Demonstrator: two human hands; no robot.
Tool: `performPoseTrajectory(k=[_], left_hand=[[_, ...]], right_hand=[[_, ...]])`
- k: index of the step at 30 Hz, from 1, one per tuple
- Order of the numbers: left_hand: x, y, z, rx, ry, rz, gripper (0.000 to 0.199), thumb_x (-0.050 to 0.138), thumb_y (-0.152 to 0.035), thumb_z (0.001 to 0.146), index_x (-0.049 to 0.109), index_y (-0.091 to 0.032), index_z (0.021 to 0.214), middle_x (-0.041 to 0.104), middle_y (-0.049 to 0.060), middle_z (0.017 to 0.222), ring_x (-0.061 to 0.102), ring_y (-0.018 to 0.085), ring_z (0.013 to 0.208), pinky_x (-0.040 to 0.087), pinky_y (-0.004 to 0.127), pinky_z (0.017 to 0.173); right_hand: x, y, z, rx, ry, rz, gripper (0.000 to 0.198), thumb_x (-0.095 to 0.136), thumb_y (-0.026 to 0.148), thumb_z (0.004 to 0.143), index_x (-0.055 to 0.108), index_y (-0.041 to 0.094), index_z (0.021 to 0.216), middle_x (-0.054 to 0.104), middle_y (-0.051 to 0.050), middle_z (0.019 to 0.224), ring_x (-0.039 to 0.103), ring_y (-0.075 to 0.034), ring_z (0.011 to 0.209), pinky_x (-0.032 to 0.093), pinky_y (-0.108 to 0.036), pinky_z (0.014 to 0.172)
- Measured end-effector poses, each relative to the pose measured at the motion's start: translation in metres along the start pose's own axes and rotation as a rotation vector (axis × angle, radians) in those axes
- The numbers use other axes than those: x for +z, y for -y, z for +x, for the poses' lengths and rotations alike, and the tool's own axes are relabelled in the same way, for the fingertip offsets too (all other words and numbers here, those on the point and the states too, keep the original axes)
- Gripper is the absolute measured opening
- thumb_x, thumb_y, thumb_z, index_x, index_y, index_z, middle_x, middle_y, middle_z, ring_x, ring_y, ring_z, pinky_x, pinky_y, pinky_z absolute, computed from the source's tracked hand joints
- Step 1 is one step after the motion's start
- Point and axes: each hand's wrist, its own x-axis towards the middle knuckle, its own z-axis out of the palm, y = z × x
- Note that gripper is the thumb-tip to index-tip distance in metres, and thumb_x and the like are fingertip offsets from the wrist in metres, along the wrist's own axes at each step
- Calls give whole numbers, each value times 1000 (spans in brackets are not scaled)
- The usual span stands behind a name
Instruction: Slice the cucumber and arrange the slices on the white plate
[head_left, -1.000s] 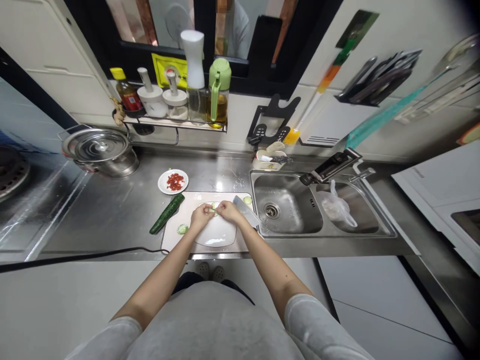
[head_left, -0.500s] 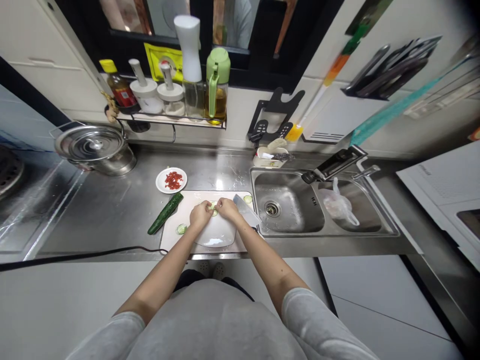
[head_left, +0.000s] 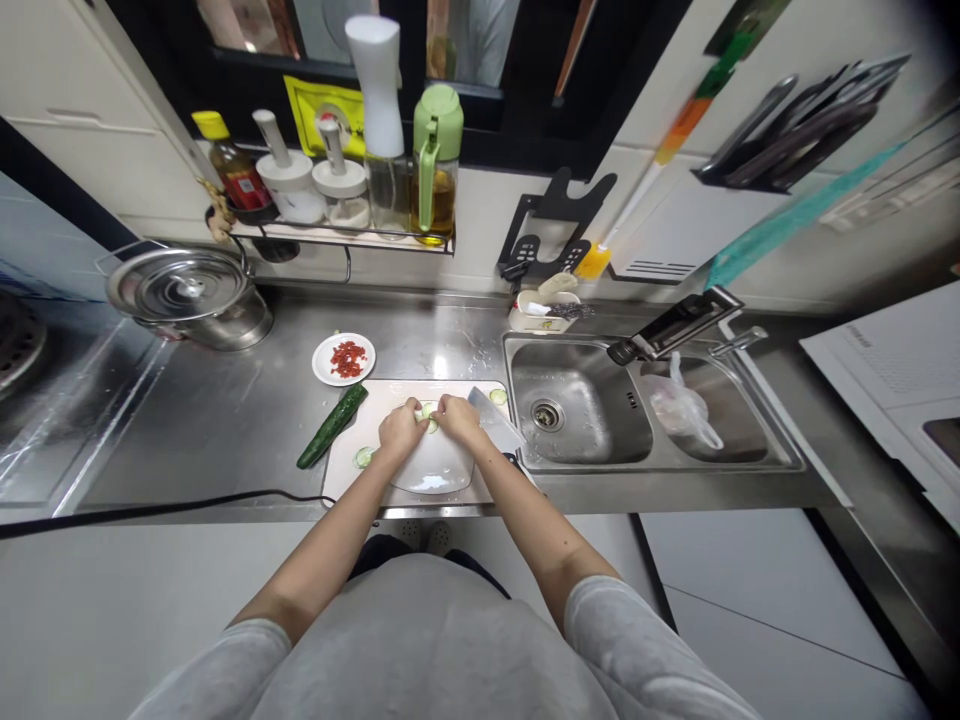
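Note:
Over a clear or white plate (head_left: 435, 476) on the pale cutting board (head_left: 343, 482), my left hand (head_left: 402, 428) and my right hand (head_left: 457, 418) work close together. Thin cucumber slices (head_left: 429, 411) show between their fingertips. Both hands are closed in a pinch at these slices, though the fingers partly hide them. A cleaver-like knife (head_left: 495, 420) lies on the board beside my right hand. More cucumber slices (head_left: 364, 457) lie left of the plate, and one slice (head_left: 498, 397) is at the upper right corner. A dark green cucumber (head_left: 331, 427) rests against the board's left edge.
Behind the board stands a small white dish (head_left: 322, 362) of chopped red pieces. A double sink (head_left: 585, 400) lies to the right, a lidded steel pot (head_left: 232, 320) at the back left. A black cable (head_left: 187, 505) runs along the front edge. Bottles fill a wall rack (head_left: 345, 236).
Both hands stay over the plate, with only slight finger movement at the slices. The view has shifted a little.

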Motion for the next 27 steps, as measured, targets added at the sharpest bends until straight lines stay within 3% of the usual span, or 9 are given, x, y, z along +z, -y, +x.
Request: performPoseTrajectory(k=[9,16,27], left_hand=[[-1,-1,-2,16,-37,26,27,56,-41,84,59,-27,107,61,7,112,63,23,96,45,31,78],[1,4,-1,14,-45,-44,26,58,-42,82,61,-26,103,63,4,107,62,20,94,43,29,76],[-1,6,4,30,-44,-51,22,54,-42,85,65,-26,93,66,2,98,60,18,89,42,27,71]], right_hand=[[0,-2,-1,10,9,-56,21,56,29,87,62,22,106,67,-9,110,62,-21,100,43,-28,77],[-2,-4,-7,-40,-29,-46,19,50,27,91,60,21,106,68,-9,109,62,-21,97,41,-27,74],[26,-11,-29,-51,-91,-53,21,42,32,97,57,23,107,69,-7,103,62,-20,97,39,-26,73]])
